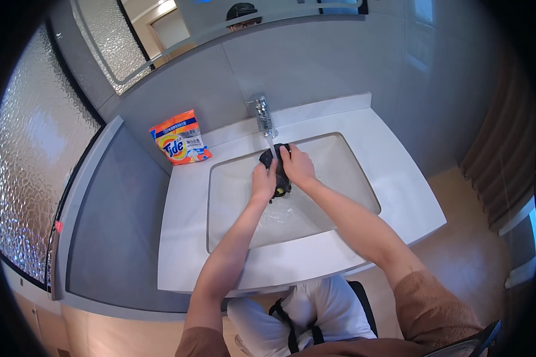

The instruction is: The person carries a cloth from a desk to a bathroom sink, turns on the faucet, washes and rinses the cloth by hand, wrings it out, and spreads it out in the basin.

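Both hands grip a wet black cloth item (283, 178) under the tap; its exact kind does not show, though a small yellow-green patch is visible low on it. My left hand (263, 181) is closed on its left side, and my right hand (298, 164) on its upper right. A chrome faucet (262, 114) runs a stream of water (272, 145) down onto the cloth between my hands. Below is the pale rectangular sink basin (345, 196), with water splashing on its bottom under the cloth.
An orange laundry detergent bag (180, 138) stands at the counter's back left. The white countertop (402, 184) surrounds the basin. A grey tiled wall and mirror (202, 24) rise behind. Textured glass (30, 160) is at left, a brown curtain (497, 143) at right.
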Available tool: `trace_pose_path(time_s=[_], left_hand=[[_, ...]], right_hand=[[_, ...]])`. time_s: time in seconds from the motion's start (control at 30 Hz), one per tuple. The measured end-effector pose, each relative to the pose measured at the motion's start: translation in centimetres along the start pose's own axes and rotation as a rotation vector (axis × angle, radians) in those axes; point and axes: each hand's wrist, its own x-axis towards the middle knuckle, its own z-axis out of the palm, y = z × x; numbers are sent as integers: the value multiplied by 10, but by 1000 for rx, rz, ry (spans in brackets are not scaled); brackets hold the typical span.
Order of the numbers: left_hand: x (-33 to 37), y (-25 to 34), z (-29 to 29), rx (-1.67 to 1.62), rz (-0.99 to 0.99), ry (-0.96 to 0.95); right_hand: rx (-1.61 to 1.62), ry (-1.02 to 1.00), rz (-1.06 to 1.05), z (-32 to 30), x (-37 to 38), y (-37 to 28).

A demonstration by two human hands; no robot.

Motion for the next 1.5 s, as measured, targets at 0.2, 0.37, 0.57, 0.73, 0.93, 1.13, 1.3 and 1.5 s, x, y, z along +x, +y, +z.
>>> trace_pose_path(time_s=[0.2,0.37,0.57,0.73,0.93,1.13,1.3,1.5], left_hand=[[17,-37,-6,-207,-178,30],[4,-15,-2,-109,-108,-9],[4,-3,-4,-172,-50,-157],[3,1,-12,-146,-71,-102],[2,2,-18,-107,-180,-41],[8,-8,-34,-180,-362,-49],[-2,16,-38,-717,-353,-133],[-10,22,-24,-986,-440,-368]], right_hand=[[160,260,-483,-18,-11,-23],[71,344,-736,-28,-16,-33],[-98,332,-828,-34,9,-69],[-255,136,-869,-50,43,-83],[-98,174,-890,-56,11,-59],[-69,323,-644,-35,-23,12],[572,-207,99,-35,-21,18],[833,-468,203,-35,-18,17]])
